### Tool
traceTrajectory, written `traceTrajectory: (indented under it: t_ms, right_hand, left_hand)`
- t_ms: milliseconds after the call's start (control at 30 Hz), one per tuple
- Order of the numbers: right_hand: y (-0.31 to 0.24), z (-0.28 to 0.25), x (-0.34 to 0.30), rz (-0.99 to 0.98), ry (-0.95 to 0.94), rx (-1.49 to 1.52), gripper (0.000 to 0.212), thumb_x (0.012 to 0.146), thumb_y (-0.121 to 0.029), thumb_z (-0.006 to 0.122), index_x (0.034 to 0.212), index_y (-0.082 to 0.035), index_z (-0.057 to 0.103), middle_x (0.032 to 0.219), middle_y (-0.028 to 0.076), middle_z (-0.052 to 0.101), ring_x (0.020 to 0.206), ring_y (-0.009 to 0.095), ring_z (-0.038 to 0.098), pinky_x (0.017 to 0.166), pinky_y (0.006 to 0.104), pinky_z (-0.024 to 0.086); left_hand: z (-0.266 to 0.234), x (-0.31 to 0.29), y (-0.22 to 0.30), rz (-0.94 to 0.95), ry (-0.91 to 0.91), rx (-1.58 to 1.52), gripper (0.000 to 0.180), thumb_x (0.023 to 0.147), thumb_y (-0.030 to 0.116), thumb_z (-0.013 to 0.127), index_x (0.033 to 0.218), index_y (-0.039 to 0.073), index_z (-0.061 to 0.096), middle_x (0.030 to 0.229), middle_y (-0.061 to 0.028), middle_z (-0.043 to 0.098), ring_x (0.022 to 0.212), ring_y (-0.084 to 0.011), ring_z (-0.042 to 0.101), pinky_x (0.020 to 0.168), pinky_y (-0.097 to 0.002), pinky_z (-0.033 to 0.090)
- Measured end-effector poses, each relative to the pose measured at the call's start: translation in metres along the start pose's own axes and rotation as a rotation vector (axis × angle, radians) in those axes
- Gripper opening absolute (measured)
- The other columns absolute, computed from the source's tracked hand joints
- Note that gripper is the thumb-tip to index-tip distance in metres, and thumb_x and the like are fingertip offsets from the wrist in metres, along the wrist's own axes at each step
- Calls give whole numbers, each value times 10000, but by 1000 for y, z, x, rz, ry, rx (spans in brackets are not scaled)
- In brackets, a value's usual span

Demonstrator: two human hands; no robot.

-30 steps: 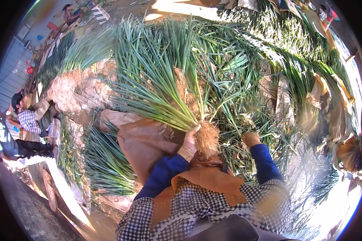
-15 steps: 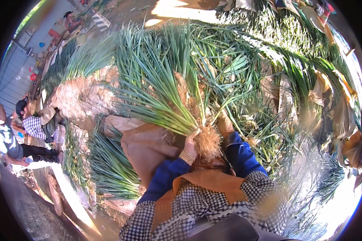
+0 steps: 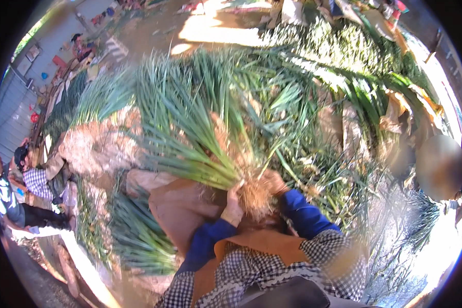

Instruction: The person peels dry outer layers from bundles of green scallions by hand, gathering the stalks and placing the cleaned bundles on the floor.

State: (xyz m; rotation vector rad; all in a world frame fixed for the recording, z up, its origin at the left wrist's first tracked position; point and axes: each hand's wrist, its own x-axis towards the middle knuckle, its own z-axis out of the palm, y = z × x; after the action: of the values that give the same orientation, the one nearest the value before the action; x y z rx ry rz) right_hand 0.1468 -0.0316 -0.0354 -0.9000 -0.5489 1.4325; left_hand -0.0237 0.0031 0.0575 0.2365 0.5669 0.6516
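Observation:
In front of my body, a bunch of leek-like greens [image 3: 210, 159] slants up to the left, with tangled tan roots [image 3: 255, 197] hanging at its near end. My left hand [image 3: 233, 205] is closed around the stalk bases, just left of the roots. My right hand [image 3: 274, 183] is at the right side of the root ends, against or very near them. Motion smears its fingers, so their grip does not show.
More greens [image 3: 185, 77] lie in a broad heap ahead, and another bundle [image 3: 138, 231] lies at the left. Loose leaves [image 3: 313, 174] litter the right. Two people [image 3: 36, 179] are at the far left; another person [image 3: 81, 49] is farther back. Brown cloth [image 3: 185, 205] covers my lap.
My right hand has moved up and left to the root ends, and its fingers are now blurred. My left hand keeps the bunch, now slightly lower left in view. The whole view has shifted.

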Motion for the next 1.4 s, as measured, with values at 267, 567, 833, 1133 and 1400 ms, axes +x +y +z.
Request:
traceTrajectory:
  t_ms: [267,567,833,1133,1400]
  right_hand:
    - [-64,-49,-112,288,-434,-1167,225,833,-143,480,978,-20,599,940,134,632,777,217,608,751,341,482]
    - [-46,10,-75,404,153,-146,494,894,-416,455,1224,-49,489,890,84,604,843,174,567,711,278,461]
    - [-89,72,19,-139,203,-1185,311,899,-317,509,881,-27,621,619,7,568,561,101,515,519,258,422]
    - [-38,30,1,-156,50,-860,541,865,-460,507,1123,13,557,1070,199,586,983,287,556,858,343,416]
    - [-93,81,-56,-219,-34,-1037,329,878,-343,524,744,-62,630,634,137,577,552,248,562,547,347,461]
  left_hand:
    - [-11,-1,11,-113,26,-210,278,802,176,528,1004,-12,559,1005,-166,603,920,-295,594,822,-441,490]
    - [-19,5,9,-91,84,-174,235,803,157,539,987,14,566,959,-139,603,889,-281,595,806,-433,498]
    - [-10,-8,10,-98,25,56,204,781,31,541,983,45,566,897,-47,587,860,-188,572,813,-330,473]
    - [-5,-5,5,-182,18,-21,179,790,55,540,960,16,578,915,-75,606,862,-203,586,802,-351,487]
    - [-24,3,-4,-80,103,17,204,804,85,529,974,-15,579,910,-113,622,838,-224,599,790,-356,493]
